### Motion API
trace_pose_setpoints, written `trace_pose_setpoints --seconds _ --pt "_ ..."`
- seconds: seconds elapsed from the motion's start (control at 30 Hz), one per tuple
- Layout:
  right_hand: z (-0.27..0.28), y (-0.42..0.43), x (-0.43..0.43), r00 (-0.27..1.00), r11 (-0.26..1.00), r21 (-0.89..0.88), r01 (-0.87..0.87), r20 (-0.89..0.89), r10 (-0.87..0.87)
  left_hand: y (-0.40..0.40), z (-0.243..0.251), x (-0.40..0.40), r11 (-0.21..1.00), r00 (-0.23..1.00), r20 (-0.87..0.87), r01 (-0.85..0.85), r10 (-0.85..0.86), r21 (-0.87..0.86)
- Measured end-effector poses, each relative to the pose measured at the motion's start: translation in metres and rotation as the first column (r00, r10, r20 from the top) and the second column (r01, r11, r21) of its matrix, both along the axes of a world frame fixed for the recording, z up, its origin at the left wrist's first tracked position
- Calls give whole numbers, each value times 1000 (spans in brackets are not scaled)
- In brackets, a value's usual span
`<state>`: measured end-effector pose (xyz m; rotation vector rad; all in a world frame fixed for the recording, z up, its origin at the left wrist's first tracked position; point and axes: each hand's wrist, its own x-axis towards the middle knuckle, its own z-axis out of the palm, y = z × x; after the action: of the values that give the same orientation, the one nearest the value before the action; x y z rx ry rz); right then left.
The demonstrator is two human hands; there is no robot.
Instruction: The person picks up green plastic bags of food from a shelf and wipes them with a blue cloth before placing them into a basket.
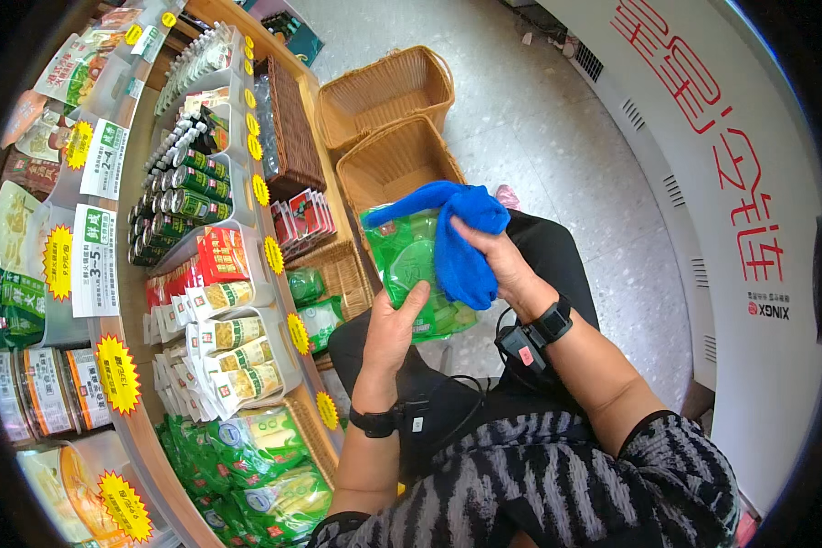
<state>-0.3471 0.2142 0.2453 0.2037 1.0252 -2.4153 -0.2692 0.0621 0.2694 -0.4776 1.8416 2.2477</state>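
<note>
My left hand (pixel 388 340) grips the lower left edge of a green plastic food packet (pixel 404 264), thumb on its front. A bunched blue cloth (pixel 467 212) is held in my right hand (pixel 499 264) and lies over the packet's upper and right side. One end of the cloth trails along the packet's top edge. Both hands are above my knees. Just beyond the packet stands a wicker basket (pixel 401 161) with its inside showing. The cloth hides part of the packet's front.
A second wicker basket (pixel 383 85) sits behind the first. To the left, shelves hold cans (pixel 195 179), red sachets (pixel 222 253), white packets (pixel 236 349) and green packets (pixel 267 466) in clear bins. A white freezer cabinet (pixel 746 356) bearing writing stands right, across the tiled floor (pixel 555 151).
</note>
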Motion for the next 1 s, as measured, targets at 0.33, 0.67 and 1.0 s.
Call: trace_pose_setpoints --seconds 0.33,0.67,1.0 --pt "0 22 20 988 926 -369 -77 95 120 4 18 12 987 987 -106 -106 118 119" --pt "39 14 48 988 996 15 93 -127 -91 40 24 7 682 836 -537 -329 -111 -653" --pt "35 5 71 127 776 538 330 -840 528 22 45 1 825 911 -274 -113 309 554"
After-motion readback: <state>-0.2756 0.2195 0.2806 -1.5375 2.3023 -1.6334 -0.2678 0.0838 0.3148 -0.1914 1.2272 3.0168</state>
